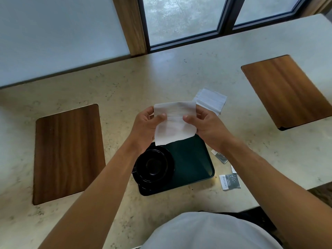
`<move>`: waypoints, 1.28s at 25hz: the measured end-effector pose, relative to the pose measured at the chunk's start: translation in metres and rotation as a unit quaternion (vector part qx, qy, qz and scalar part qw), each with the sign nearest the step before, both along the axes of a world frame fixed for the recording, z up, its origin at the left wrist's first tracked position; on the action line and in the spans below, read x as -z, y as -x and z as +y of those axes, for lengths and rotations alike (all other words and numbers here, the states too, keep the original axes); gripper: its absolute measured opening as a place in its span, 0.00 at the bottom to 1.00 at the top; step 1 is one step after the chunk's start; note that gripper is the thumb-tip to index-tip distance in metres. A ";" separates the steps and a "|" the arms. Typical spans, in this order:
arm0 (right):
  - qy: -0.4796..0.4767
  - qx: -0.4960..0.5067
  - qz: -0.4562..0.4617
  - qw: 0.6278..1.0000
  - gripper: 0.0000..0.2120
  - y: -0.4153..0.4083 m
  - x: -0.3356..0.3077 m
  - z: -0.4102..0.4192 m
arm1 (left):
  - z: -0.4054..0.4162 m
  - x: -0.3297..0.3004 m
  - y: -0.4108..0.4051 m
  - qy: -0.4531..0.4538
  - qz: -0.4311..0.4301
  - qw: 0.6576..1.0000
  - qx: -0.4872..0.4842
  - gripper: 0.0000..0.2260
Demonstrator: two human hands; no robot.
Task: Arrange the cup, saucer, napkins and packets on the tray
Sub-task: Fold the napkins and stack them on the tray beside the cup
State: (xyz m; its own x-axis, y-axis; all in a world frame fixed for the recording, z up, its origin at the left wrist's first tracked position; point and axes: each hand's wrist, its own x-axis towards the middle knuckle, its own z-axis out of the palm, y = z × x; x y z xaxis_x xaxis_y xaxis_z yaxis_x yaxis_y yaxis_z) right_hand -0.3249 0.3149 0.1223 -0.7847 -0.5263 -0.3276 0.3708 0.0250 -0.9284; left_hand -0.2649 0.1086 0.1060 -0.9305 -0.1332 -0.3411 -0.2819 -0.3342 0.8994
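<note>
A white napkin point(173, 123) hangs in the air over the far edge of the dark tray point(192, 164), pinched between my left hand point(145, 124) and my right hand point(203, 124). On the tray's left part a black cup point(152, 165) stands on a black saucer point(170, 169). A stack of more white napkins point(210, 101) lies on the counter behind my right hand. Grey and white packets point(230, 181) lie on the counter right of the tray, another packet point(220, 156) partly hidden by my right forearm.
The tray rests on a beige stone counter point(125, 83). A wooden board point(68, 153) lies on the left and another wooden board point(287, 90) on the right. A window point(181, 20) stands behind the counter, whose near edge drops off at the lower right.
</note>
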 end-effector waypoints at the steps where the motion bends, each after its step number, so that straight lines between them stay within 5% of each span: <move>1: -0.031 -0.006 0.031 0.999 0.12 0.000 -0.001 0.000 | 0.000 -0.001 -0.001 -0.006 0.000 1.000 -0.002 0.11; 16: 0.003 -0.023 0.100 0.995 0.16 0.009 -0.004 0.009 | -0.004 -0.006 -0.003 -0.054 0.013 0.998 -0.005 0.17; 20: -0.007 -0.045 0.138 0.989 0.28 0.006 -0.018 0.010 | -0.005 -0.006 -0.003 -0.033 0.035 0.999 0.009 0.14; 23: -0.064 -0.051 0.176 0.981 0.34 0.008 -0.018 0.011 | -0.007 -0.005 -0.002 -0.007 0.041 0.999 0.019 0.20; 32: -0.118 -0.030 0.229 0.966 0.29 0.017 -0.013 0.016 | -0.008 -0.005 0.000 -0.018 0.029 0.999 -0.003 0.19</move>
